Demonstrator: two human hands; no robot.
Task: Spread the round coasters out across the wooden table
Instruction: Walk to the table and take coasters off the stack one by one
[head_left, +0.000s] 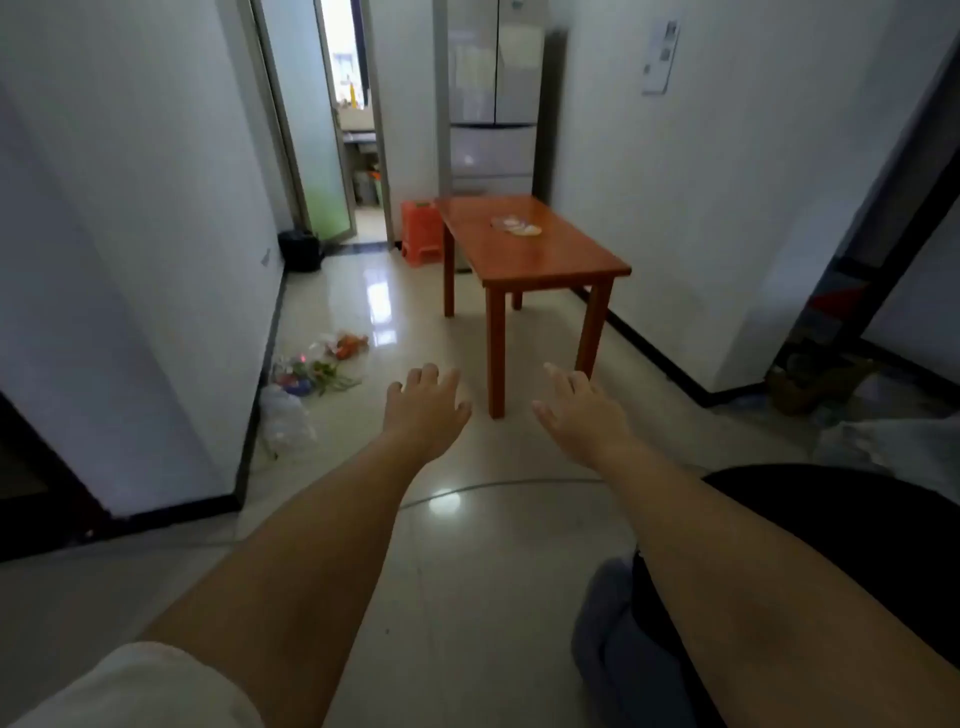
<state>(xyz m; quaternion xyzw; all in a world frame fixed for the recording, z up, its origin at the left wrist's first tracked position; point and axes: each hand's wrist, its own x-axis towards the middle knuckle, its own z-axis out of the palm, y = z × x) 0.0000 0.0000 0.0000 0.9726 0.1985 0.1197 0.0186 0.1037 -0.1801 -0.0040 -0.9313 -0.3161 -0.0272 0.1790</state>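
A reddish wooden table (550, 260) stands ahead of me against the right wall. A small overlapping cluster of round coasters (515, 226) lies near the middle of its top. Both my arms are stretched forward over the floor, well short of the table. My left hand (423, 410) is open, palm down, fingers apart, holding nothing. My right hand (579, 408) is also open and empty, in front of the table's near legs.
An orange plastic stool (422, 233) sits at the table's far left corner, with a fridge (492, 98) behind. Plastic bags and colourful items (311, 371) lie on the tiled floor by the left wall. A doorway (358, 124) opens at the back.
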